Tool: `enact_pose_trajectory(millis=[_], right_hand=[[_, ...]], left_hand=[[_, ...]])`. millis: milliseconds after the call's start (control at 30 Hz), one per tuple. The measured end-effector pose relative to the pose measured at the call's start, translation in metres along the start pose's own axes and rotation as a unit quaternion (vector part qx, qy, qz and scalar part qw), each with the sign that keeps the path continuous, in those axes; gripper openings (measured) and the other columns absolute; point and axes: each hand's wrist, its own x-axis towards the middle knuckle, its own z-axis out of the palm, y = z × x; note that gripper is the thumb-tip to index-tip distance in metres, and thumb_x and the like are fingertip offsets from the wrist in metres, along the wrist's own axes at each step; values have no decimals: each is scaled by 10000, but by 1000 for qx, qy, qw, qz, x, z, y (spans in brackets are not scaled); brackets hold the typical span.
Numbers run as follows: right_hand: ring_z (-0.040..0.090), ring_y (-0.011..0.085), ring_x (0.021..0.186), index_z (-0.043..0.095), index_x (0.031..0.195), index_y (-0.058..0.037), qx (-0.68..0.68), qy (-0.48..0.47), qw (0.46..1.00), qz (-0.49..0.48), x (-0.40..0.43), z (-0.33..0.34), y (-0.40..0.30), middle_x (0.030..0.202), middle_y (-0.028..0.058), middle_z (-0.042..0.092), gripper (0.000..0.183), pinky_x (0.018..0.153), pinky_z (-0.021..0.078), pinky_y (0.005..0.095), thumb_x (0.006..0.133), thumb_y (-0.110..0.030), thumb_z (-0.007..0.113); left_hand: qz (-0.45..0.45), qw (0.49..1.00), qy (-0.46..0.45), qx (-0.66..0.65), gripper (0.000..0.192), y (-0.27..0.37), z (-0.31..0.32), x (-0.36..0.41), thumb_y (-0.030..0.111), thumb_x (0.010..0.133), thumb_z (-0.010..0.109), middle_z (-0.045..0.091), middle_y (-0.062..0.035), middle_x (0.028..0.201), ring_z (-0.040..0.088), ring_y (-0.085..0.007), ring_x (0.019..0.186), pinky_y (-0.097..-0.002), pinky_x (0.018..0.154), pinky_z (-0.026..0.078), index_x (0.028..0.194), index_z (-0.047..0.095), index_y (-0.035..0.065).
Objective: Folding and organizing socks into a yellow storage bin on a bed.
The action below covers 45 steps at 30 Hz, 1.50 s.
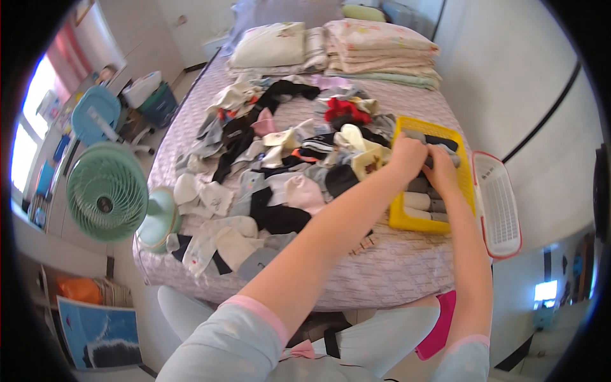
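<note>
Both of my hands reach into a yellow plastic basket on the right side of the bed. My left hand is over its left part, and my right hand is beside it, touching a rolled grey sock. The fingertips are partly hidden among the rolls, so the left hand's hold is unclear. Rolled white socks and dark grey rolls lie in rows nearer me in the basket. A wide spread of loose socks, among them a black sock and a pale pink sock, covers the middle of the bed.
A white basket with a red rim stands right of the yellow one, beside the wall. A green fan is at the left bed edge. Folded quilts and a pillow lie at the far end. A blue chair stands left.
</note>
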Motion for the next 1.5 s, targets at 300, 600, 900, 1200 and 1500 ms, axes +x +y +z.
enact_pose_trajectory(millis=[300, 600, 900, 1200, 1500], right_hand=[[603, 343, 1062, 634, 1144, -57, 52, 47, 997, 26, 18, -59, -154, 1077, 150, 665, 335, 921, 471, 424, 821, -65, 723], [581, 349, 1112, 622, 1182, -61, 223, -84, 962, -133, 87, 114, -297, 1174, 138, 637, 388, 986, 444, 426, 802, -97, 691], [527, 275, 1175, 650, 1203, -168, 19, -207, 963, -174, 107, 271, -382, 1221, 38, 622, 434, 990, 335, 519, 840, -398, 709], [545, 225, 1206, 562, 1329, -94, 383, -310, 870, 36, 106, 195, -320, 1273, 88, 615, 589, 1055, 343, 413, 858, -411, 716], [576, 153, 1103, 449, 1447, -87, 644, -283, 673, 227, 63, 104, -335, 1246, 82, 545, 589, 929, 477, 285, 900, -54, 664]], left_hand=[[63, 947, 229, -215, 714, -27, -103, -172, 144, 769, 704, 539, -178, 1333, 441, -362, 1348, -515, 1094, 343, 1417, 437, 5], [-281, 949, 144, -3, 703, -216, -109, -358, 203, 805, 751, 479, -215, 1429, 385, -458, 1366, -543, 1106, 325, 1419, 449, 42], [-420, 886, 195, 11, 613, -381, -57, -339, 258, 801, 786, 543, -212, 1353, 482, -420, 1292, -532, 1097, 346, 1319, 542, 41], [-198, 877, 386, -207, 413, -297, -96, -330, 2, 750, 727, 625, -99, 996, 593, -321, 977, -465, 973, 417, 1148, 687, 104], [-72, 928, 266, -250, 491, -214, -125, -338, 172, 721, 844, 628, -70, 976, 604, -280, 896, -411, 861, 454, 1153, 625, 89]])
